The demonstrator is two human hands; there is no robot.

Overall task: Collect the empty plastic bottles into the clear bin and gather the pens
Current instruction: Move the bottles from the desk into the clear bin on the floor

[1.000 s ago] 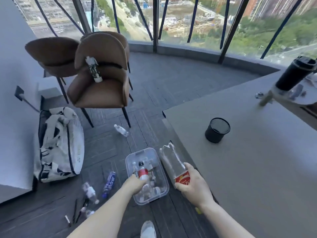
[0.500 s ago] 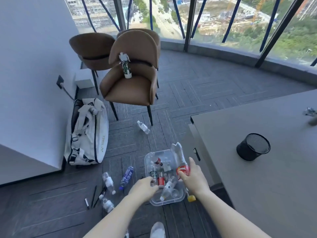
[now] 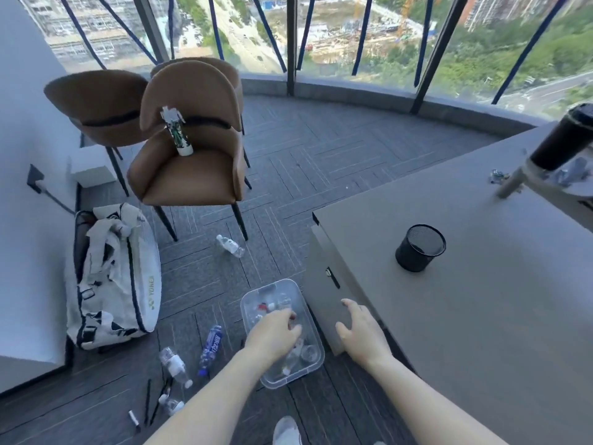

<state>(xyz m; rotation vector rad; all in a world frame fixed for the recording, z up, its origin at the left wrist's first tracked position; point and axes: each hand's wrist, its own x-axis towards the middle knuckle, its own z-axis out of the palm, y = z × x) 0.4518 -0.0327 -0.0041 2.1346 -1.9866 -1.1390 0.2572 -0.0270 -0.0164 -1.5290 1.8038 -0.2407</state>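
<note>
Released since half a second ago: right hand (image 3: 361, 332) no longer holds the red-labelled bottle, fingers spread beside the surface (image 3: 481, 300). Left hand (image 3: 272, 332) reaches into clear bin (image 3: 316, 337), grip unclear. Loose bottles (image 3: 210, 346) and pens (image 3: 147, 401) lie on floor left; chair (image 3: 189, 162) beyond.

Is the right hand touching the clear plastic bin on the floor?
Apart. The head view shows the right hand open beside the grey desk's edge, with dark carpet visible between it and the clear plastic bin.
</note>
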